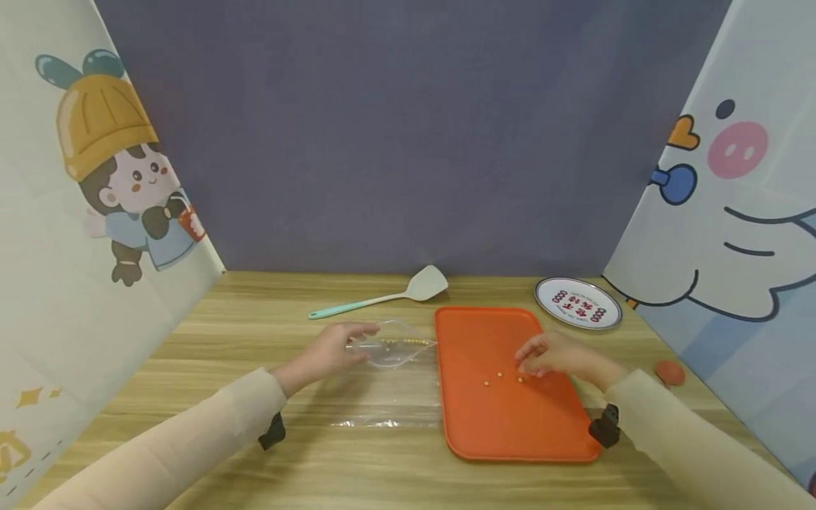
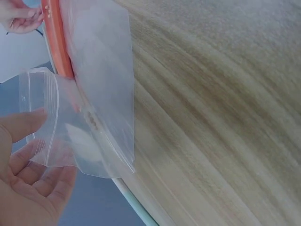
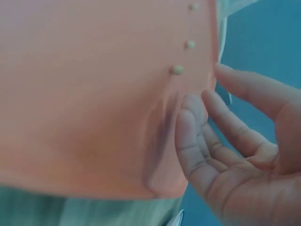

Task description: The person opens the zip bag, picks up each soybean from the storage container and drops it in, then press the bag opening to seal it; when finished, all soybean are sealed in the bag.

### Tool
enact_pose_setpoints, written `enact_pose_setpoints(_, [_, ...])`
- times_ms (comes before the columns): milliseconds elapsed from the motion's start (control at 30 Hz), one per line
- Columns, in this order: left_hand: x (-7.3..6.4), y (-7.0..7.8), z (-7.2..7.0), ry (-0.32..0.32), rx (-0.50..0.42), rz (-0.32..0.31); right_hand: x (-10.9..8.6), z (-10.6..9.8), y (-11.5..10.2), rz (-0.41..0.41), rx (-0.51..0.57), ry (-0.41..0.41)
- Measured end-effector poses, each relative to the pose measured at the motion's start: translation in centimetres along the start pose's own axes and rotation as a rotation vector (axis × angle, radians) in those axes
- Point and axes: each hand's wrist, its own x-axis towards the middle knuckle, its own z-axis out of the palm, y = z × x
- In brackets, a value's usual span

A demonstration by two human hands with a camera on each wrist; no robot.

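My left hand [image 1: 334, 350] grips a clear zip bag [image 2: 61, 127] near its zip end, thumb on one side and fingers on the other. Several small pale yellow beans [image 1: 414, 341] lie along the bag's bottom seam. Over the orange tray [image 1: 494, 421], my right hand [image 1: 554, 354] points its fingers down with a gap between thumb and fingers. Nothing shows between them. Close by its fingertips is a bean [image 3: 177, 69], and two more beans in a loose row lie on the tray.
A flat piece of clear plastic [image 1: 389, 407] lies on the wooden table left of the tray. Behind are a spatula [image 1: 426, 285] with a mint handle and a white oval plate [image 1: 579, 303] with red lettering. A round reddish-brown object [image 1: 669, 372] sits at the right.
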Motion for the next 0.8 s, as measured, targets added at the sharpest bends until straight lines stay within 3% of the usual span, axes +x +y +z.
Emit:
enact_pose_setpoints(233, [0.2, -0.2, 0.0, 0.002, -0.008, 0.013, -0.4, 0.6, 0.7, 0.009, -0.045, -0.022])
enact_pose_setpoints(467, [0.1, -0.4, 0.1, -0.002, -0.024, 0.010, 0.1, 1.3, 0.7, -0.026, -0.098, 0.040])
enact_pose_setpoints(800, [0.2, -0.3, 0.2, 0.004, 0.000, 0.022, 0.2, 1.5, 1.4, -0.015, -0.053, 0.098])
